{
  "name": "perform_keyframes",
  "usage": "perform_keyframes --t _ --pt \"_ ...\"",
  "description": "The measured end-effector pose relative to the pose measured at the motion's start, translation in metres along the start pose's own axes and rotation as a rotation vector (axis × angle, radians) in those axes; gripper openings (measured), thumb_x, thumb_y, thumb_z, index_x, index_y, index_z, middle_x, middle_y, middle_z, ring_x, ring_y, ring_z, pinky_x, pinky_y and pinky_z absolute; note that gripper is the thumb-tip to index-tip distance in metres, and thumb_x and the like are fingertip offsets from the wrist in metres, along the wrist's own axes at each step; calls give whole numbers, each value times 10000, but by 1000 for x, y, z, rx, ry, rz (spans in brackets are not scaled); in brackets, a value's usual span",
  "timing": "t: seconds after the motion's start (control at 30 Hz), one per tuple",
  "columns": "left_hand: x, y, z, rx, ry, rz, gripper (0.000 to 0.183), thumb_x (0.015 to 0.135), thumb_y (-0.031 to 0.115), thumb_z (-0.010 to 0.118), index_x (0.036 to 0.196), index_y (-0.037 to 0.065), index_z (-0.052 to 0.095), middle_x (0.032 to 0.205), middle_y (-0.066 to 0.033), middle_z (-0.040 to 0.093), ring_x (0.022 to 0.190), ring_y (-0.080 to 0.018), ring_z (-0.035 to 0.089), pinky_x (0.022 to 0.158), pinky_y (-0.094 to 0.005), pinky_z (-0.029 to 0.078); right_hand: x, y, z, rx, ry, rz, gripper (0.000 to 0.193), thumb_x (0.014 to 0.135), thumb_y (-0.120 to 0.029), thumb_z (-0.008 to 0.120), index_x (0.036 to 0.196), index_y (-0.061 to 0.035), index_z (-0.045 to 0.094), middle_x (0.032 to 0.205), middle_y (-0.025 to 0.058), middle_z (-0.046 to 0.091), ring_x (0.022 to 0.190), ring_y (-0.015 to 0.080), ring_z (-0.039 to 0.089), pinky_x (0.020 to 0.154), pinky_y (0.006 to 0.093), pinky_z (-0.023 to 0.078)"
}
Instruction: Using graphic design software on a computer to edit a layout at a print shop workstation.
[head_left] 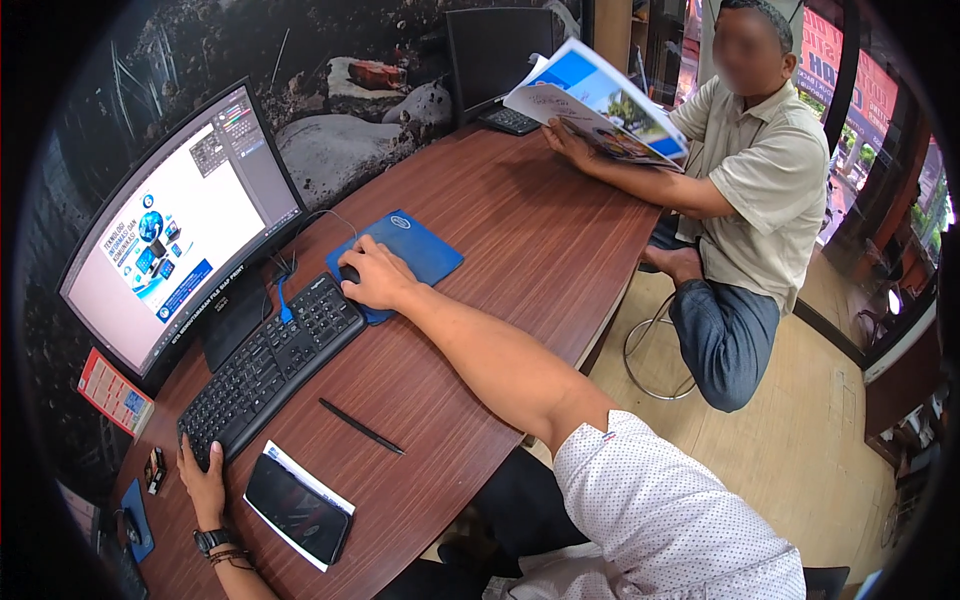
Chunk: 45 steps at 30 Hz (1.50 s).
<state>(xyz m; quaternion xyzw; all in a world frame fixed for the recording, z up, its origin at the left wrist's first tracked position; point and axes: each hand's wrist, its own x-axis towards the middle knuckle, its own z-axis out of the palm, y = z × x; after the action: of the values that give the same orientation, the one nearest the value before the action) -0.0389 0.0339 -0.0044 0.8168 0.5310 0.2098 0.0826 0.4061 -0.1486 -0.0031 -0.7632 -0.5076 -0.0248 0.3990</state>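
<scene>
My right hand point(380, 276) is wrapped over a black computer mouse point(349, 273), at the near left edge of a blue mouse pad point(425, 248). At the near left end of a black keyboard point(270, 358), my left hand point(203, 485) rests with its fingers apart, the fingertips touching the keyboard's edge. Behind the keyboard stands a curved monitor point(185, 225) showing a graphic with a globe and devices on a white page. A blue plug or cable end point(285, 310) lies over the keyboard's far edge.
On the brown desk point(440, 370) lie a black pen point(361, 426) and a dark smartphone point(297, 508) on white paper. A red and white desk calendar point(113, 392) stands by the monitor. Across the desk, a seated person point(755, 190) holds an open magazine point(600, 108) near a second monitor point(500, 55).
</scene>
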Motion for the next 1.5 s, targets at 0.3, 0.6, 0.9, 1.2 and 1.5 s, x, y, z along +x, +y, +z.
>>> perform_keyframes --t 0.3,0.6,0.9,1.2,1.5 --pt "-3 5 -3 -16 -13 6 796 919 543 621 1534 125 335 1560 -261 278 1441 -428 271 1165 -511 248 0 -1 -1 -24 -13 11 445 839 -289 691 1244 -119 620 1304 142 481 1223 345 506 1036 442 442" --pt "-2 3 -1 -8 -2 17 795 918 538 625 1530 118 340 1556 -261 282 1437 -430 278 1164 -508 249 0 0 -1 -9 -6 -3 446 818 -276 711 1231 -136 617 1295 141 469 1212 357 502 1015 463 457" --pt "-4 5 -3 -24 0 10 796 915 529 634 1529 115 341 1554 -263 285 1437 -427 279 1166 -506 247 -1 -3 -4 -10 -8 3 432 831 -283 684 1225 -114 631 1289 148 490 1202 358 518 1026 448 448" --pt "-7 9 -4 -28 -11 -1 800 914 532 636 1531 118 340 1559 -260 278 1446 -422 267 1170 -500 243 -3 -3 -4 -15 -13 14 450 832 -286 685 1244 -116 624 1302 151 488 1212 357 515 1029 448 447" --pt "-3 7 -3 -17 -5 16 815 908 543 637 1526 100 345 1549 -276 282 1439 -426 271 1169 -500 240 0 -5 -6 -25 -24 20 442 840 -290 678 1246 -122 624 1310 144 492 1220 350 512 1042 443 440"
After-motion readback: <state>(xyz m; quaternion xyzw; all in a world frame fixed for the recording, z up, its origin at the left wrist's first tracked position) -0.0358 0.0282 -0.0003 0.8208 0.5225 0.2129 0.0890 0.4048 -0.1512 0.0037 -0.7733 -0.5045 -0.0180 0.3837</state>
